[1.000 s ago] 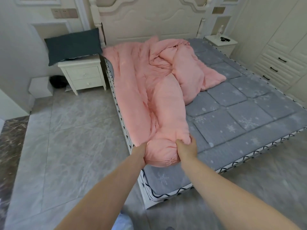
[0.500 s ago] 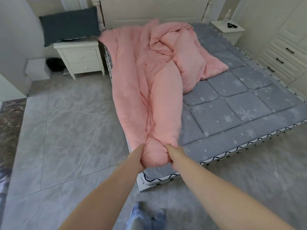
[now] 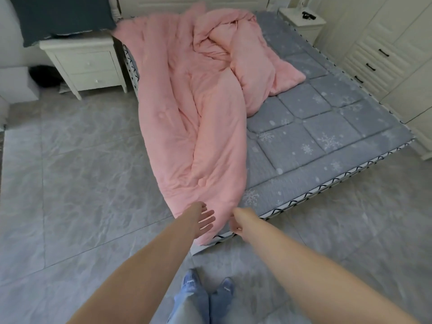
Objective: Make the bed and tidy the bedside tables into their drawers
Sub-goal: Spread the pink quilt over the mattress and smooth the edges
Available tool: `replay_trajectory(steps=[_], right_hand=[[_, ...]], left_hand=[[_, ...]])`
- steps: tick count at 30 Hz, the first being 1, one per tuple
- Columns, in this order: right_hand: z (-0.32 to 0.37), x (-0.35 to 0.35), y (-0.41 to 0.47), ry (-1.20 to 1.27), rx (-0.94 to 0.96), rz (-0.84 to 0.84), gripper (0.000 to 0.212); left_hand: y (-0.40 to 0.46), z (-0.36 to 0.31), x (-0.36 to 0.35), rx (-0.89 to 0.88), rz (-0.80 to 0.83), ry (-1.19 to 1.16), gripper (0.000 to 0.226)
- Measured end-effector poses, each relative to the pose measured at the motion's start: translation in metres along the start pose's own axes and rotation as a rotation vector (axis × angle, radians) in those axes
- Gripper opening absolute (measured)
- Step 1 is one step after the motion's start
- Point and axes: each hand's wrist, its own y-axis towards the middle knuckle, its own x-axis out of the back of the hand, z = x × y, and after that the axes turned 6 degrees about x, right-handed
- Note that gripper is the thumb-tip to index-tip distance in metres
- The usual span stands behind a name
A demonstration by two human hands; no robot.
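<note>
A crumpled pink duvet [image 3: 196, 118] runs in a long bunch down the left side of the grey snowflake mattress [image 3: 322, 127], and its end drapes over the bed's near corner. My left hand [image 3: 205, 220] hovers over that end, fingers spread, holding nothing. My right hand [image 3: 235, 224] is just to the right at the duvet's edge with its fingers curled; whether it grips the fabric is unclear. The left bedside table [image 3: 86, 64] carries a dark pillow [image 3: 63, 17]. On the right bedside table [image 3: 301, 22] lies a small black object [image 3: 308, 15].
White wardrobe drawers [image 3: 374, 64] line the right wall close to the bed. A white box [image 3: 16, 85] and a dark round thing [image 3: 44, 76] sit on the floor left of the table. Grey tiled floor [image 3: 81, 174] spreads around my feet [image 3: 208, 286].
Both hands gripped the bunched duvet end and pulled it toward the bed's foot. Now the left hand has let go and opened, and the duvet end lies draped over the corner.
</note>
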Motion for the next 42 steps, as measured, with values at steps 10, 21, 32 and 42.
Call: replay_trajectory(steps=[10, 21, 32, 42], right_hand=[[0.045, 0.055, -0.012, 0.313, 0.246, -0.015, 0.032], [0.052, 0.187, 0.023, 0.414, 0.48, -0.144, 0.029], [0.074, 0.344, 0.06, 0.572, 0.553, -0.09, 0.034], [0.096, 0.38, 0.096, 0.533, 0.528, -0.137, 0.027]], left_hand=[[-0.045, -0.016, -0.07, -0.092, 0.132, 0.151, 0.014], [-0.028, 0.021, -0.193, -0.13, 0.044, 0.21, 0.017], [0.003, 0.051, -0.336, -0.24, -0.057, 0.585, 0.014], [0.028, 0.024, -0.373, -0.268, -0.071, 0.539, 0.012]])
